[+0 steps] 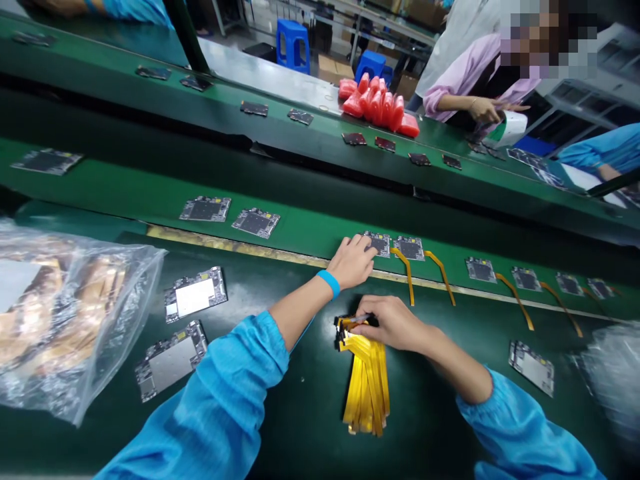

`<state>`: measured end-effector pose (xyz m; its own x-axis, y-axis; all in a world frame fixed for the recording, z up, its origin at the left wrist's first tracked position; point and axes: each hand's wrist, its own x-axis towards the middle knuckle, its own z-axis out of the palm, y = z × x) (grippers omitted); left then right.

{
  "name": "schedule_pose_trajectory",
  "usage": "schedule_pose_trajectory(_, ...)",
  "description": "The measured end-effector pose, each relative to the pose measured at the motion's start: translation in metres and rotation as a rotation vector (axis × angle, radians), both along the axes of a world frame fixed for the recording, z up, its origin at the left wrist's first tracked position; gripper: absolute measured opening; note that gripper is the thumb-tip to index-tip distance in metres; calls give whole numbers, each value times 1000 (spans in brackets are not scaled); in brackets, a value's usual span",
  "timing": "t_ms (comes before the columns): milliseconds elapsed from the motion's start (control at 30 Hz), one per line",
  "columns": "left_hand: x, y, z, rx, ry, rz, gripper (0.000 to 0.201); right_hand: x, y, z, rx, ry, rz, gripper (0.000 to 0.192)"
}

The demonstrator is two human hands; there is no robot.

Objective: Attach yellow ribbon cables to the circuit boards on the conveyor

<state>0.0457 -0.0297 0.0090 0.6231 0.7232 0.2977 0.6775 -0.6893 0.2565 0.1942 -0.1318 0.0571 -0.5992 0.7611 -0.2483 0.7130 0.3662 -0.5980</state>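
My left hand point(353, 261), with a blue band at the wrist, reaches over the near edge of the green belt. Its fingers are bent and closed at the left side of a circuit board point(379, 245), covering part of it. A yellow flex cable point(407, 273) runs from that board's right side over the belt's edge. Lower down, my right hand point(393, 323) is pinched at the dark connector end of a fanned stack of yellow flex cables point(367, 390). Something slim and greyish shows at its fingertips, too small to name.
Along the belt point(310, 233) lie several more boards, some with cables attached. A plastic bag point(135, 293) of copper-coloured cables and two boards with pale shields point(173, 363) are at left. At right are another board point(531, 368) and clear plastic point(615, 373). A co-worker's hand point(485, 110) is across the line.
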Motion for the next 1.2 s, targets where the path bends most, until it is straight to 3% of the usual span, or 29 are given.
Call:
schedule_pose_trajectory(133,-7,1,1,-9,-103,28,22,3,-1,3,-65,123,-29,12)
schedule_pose_trajectory(267,-31,8,5,-7,-124,114,22,6,-2,6,-131,238,-52,21)
schedule_pose_trajectory(500,-119,46,24,-56,31,386,20,7,14,7,-205,341,-237,27)
schedule_pose_trajectory(667,-168,65,31,-267,273,509,15,-9,44,3,-159,422,-314,36)
schedule_pose_trajectory(933,-166,67,34,-340,367,453,14,-54,96,-26,-51,390,-341,36)
schedule_pose_trajectory(1200,-157,70,35,-320,367,397,13,-73,116,-38,-63,403,-409,23)
